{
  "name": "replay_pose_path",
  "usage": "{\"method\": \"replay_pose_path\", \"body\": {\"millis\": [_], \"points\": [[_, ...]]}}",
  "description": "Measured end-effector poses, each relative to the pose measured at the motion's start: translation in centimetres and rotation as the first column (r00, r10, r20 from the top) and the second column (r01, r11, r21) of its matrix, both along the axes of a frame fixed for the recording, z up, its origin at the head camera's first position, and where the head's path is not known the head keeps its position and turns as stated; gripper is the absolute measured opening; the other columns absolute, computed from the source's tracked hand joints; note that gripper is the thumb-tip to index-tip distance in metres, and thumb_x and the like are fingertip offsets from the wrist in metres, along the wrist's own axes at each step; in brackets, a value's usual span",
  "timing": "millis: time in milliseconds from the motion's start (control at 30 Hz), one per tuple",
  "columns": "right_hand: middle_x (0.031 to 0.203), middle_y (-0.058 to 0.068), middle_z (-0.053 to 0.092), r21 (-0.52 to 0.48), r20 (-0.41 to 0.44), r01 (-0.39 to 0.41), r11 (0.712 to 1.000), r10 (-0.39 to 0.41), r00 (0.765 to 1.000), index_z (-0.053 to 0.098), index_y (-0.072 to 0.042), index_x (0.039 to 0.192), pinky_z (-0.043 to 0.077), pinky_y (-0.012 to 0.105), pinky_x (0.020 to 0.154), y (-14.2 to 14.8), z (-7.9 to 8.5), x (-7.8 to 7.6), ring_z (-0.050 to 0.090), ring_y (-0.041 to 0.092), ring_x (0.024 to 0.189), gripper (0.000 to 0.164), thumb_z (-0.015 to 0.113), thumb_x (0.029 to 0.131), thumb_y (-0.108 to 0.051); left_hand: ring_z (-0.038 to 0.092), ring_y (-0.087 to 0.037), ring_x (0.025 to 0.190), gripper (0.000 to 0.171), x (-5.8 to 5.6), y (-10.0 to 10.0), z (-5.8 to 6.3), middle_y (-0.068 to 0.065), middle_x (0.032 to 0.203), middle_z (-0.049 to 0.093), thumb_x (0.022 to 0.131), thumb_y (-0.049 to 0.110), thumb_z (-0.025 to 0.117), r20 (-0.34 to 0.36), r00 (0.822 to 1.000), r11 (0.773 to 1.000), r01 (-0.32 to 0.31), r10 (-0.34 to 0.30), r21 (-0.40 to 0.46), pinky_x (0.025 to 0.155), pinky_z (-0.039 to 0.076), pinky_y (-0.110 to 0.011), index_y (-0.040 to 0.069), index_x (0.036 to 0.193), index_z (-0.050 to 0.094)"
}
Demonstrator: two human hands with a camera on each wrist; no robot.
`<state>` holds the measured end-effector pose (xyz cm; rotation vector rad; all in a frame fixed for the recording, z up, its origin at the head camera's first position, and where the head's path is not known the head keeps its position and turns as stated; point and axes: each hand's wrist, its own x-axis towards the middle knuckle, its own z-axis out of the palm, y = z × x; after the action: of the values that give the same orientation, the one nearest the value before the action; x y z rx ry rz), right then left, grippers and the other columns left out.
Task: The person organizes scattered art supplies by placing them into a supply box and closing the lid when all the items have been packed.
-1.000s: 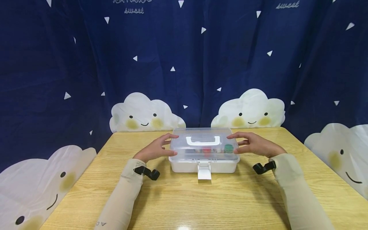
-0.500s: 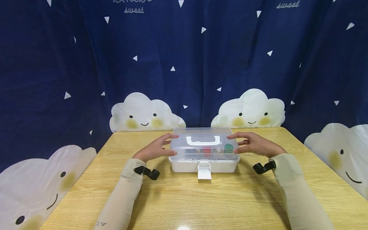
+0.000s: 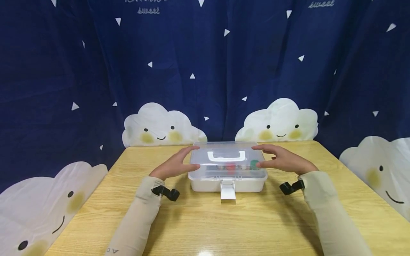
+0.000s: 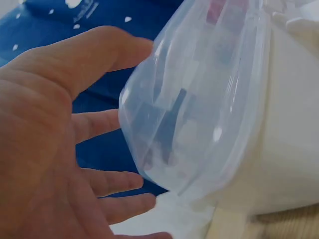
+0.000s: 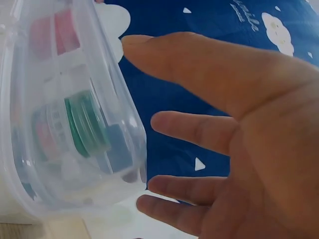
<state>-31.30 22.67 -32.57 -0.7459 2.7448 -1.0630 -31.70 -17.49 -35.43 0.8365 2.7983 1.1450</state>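
Note:
A white plastic storage box [image 3: 196, 185] with a clear domed lid [image 3: 221, 146] stands on the table, lid down. Its white carry handle [image 3: 226, 159] lies on top, and the front latch [image 3: 228, 192] hangs loose. Through the lid show a green-capped jar [image 5: 87, 122] and a red item [image 5: 55, 32] of unclear kind. My left hand [image 3: 173, 165] is at the lid's left side, fingers spread and thumb near the lid. My right hand [image 3: 286, 160] mirrors it on the right. Whether fingertips touch the lid is hard to tell; neither hand grips it.
The wooden table [image 3: 205, 224] extends around the box. Behind it hangs a dark blue curtain [image 3: 211, 57] with white triangles and smiling clouds. Each wrist carries a black camera mount [image 3: 166, 192] on a beige sleeve.
Both hands have risen slightly and shifted a little inward; the thumbs now overlap the lid's sides in the head view. The box has stayed in place.

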Motion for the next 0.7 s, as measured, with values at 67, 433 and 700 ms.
{"method": "replay_pose_path", "body": {"millis": [67,433,700], "points": [[0.153,0.009,0.034,0.014,-0.028,0.009,1.0,-0.008,1.0,0.042,-0.023,0.145,0.029,0.064,0.104,-0.4,0.2,0.2,0.025,0.042,0.14,0.074,0.072,0.081,-0.046,0.024,-0.023,0.143,0.073,0.3,0.5,0.4,-0.002,0.156,0.026,0.086,0.05,0.065,-0.044,0.999,1.0,0.002,-0.002,-0.012,0.111,0.024,-0.051,0.028,0.148,0.033],[0.157,0.019,0.017,0.166,-0.176,0.006,0.986,0.024,0.984,0.032,-0.019,0.151,0.026,0.064,0.105,-3.4,0.4,1.5,0.024,0.043,0.14,0.09,0.074,0.078,-0.051,0.018,-0.03,0.144,0.069,2.3,3.9,1.4,-0.009,0.157,0.024,0.086,0.042,0.066,-0.301,0.952,0.993,0.023,-0.056,-0.112,0.111,0.02,-0.056,0.021,0.147,0.038],[0.156,0.026,0.016,0.249,-0.282,0.004,0.968,0.069,0.957,0.035,-0.015,0.149,0.017,0.069,0.104,-5.5,0.1,2.9,0.02,0.051,0.138,0.088,0.079,0.077,-0.038,0.021,-0.035,0.144,0.073,3.0,5.7,0.6,-0.012,0.155,0.028,0.086,0.038,0.067,-0.46,0.881,0.973,-0.002,-0.107,-0.231,0.111,0.011,-0.063,0.018,0.149,0.034]]}}
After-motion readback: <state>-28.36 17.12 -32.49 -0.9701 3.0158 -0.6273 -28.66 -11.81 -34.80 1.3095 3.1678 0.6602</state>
